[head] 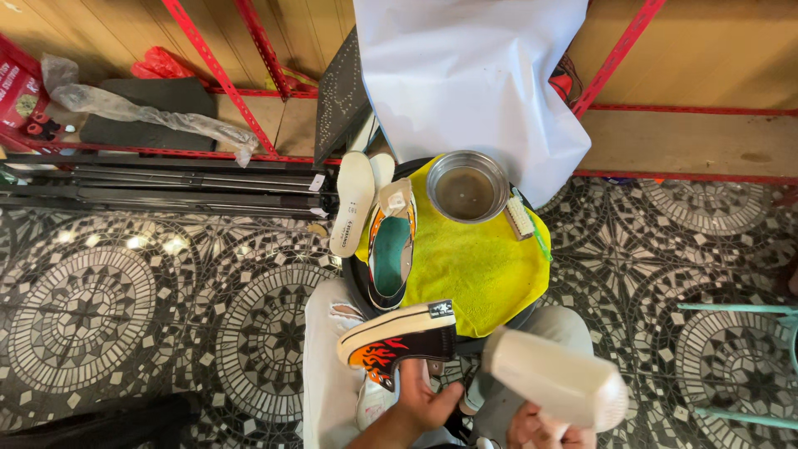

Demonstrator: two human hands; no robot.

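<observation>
Below, my left hand (420, 399) grips a flame-print sneaker (399, 339) sideways, fingers closed, so my right hand's (540, 432) closed fingers aim the white hairdryer (557, 378) at it.

Left hand (420, 403) grips flame-print sneaker (397, 341); right hand (540, 431) holds white hair dryer (555, 378) over yellow towel (474, 266).

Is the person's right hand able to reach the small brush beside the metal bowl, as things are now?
Probably not at once: the right hand is full with the white hair dryer. The brush lies uncovered on the yellow cloth by the metal bowl.
</observation>
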